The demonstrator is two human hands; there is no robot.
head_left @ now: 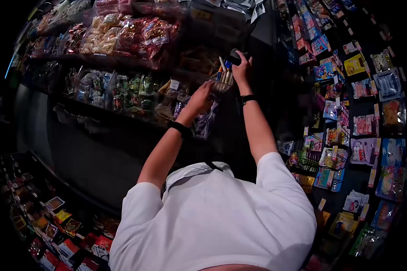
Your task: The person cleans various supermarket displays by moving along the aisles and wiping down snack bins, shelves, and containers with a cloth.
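Observation:
A small clear container [222,86] with several pens and markers [223,72] standing in it sits between my two hands at the shelf. My left hand [201,98] is curled, its fingertips at the container's left rim, seemingly gripping it. On the other side, my right hand [243,70] is raised beside the pens with its thumb and a finger apart. A small dark object [236,54] lies by its fingertips; whether they touch it is unclear. Purple-wrapped packets [205,119] hang or lie below my left hand.
Shelf bins with bagged sweets [156,36] and green-wrapped candies [133,92] run along the left. On the right, hanging packets [365,151] fill a dark display wall. More packaged goods [68,246] are at the lower left. Dark floor [90,153] shows between the shelves.

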